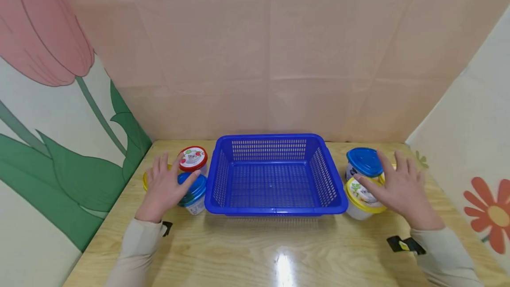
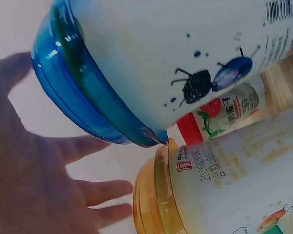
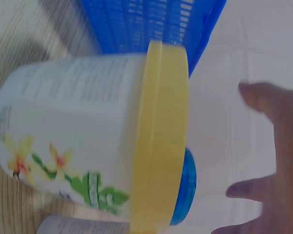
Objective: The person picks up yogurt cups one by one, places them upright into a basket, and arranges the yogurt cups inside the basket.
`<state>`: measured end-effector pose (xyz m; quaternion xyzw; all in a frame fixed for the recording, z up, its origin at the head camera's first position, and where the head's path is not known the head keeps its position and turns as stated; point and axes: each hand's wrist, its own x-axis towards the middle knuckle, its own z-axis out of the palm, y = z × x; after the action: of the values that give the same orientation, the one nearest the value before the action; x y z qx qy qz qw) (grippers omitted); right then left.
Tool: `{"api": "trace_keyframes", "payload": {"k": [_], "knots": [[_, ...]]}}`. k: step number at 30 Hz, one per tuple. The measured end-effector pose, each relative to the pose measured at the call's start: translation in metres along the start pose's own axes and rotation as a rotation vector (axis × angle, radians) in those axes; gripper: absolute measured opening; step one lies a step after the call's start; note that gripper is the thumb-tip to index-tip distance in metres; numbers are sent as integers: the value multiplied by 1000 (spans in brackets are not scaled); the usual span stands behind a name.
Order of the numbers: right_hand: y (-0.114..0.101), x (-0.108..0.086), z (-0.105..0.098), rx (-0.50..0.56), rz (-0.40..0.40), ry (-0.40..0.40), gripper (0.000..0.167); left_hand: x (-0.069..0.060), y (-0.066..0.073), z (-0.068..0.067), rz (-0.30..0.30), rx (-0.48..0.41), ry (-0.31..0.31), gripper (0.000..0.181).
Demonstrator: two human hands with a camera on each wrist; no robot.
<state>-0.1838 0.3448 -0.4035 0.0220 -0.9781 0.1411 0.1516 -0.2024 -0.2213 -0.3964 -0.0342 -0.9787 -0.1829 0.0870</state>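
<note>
Pale sleeves (image 1: 137, 247) lead to hands (image 1: 161, 191) held apart, fingers loosely spread near lidded tubs (image 1: 196, 196) flanking a blue basket (image 1: 275, 211).

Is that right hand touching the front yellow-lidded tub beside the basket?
Apart. The right wrist view shows a plain gap between the right hand and the yellow-lidded tub, with no finger reaching it.
</note>
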Motion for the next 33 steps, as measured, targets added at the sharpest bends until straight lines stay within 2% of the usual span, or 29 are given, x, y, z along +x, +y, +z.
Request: {"api": "trace_keyframes", "payload": {"k": [3, 6, 8, 12, 15, 18, 23, 25, 33], "knots": [[-7, -1, -2, 23, -29, 75, 90, -5, 0, -2, 26, -20, 97, 74], [-17, -2, -6, 49, -63, 122, 74, -11, 1, -6, 15, -47, 201, 57], [-24, -4, -9, 53, -73, 120, 65, -16, 2, -9, -6, -55, 243, 50], [-38, -5, -14, 78, -89, 50, 52, -27, 6, -14, -33, -49, 264, 48], [-48, -5, -16, 98, -104, -22, 43, -33, 9, -17, -37, -27, 246, 51], [-56, -5, -16, 99, -108, -77, 37, -38, 10, -19, -54, -5, 198, 58], [-63, -5, -11, 93, -109, -127, 38, -43, 12, -21, -120, 30, 39, 81], [-65, -5, -8, 89, -111, -142, 37, -44, 13, -20, -136, 41, -6, 88], [-71, -5, -1, 68, -118, -191, 36, -44, 16, -7, -123, 76, -46, 104]]}}
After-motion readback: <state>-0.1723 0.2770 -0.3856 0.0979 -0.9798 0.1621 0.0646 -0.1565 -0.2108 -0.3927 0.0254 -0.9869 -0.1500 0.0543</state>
